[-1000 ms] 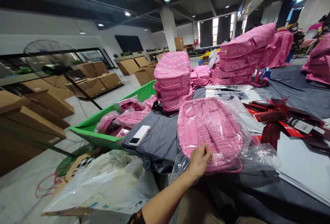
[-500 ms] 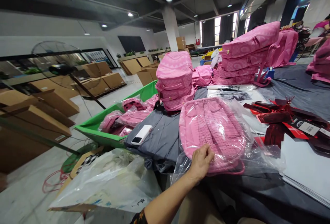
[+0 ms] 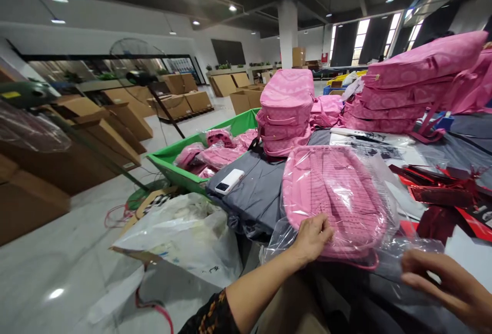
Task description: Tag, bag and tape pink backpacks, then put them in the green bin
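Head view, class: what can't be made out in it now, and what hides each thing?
All in the head view:
- Left hand: its grip, hidden by its own curled fingers.
- Right hand: any contact with the plastic, blurred; forearm cut off by the right edge.
- Green bin: its floor, under wrapped pink bags.
- White device: its display, too small.

Cardboard boxes (image 3: 123, 124) on the floor beyond a green bin (image 3: 175, 175).
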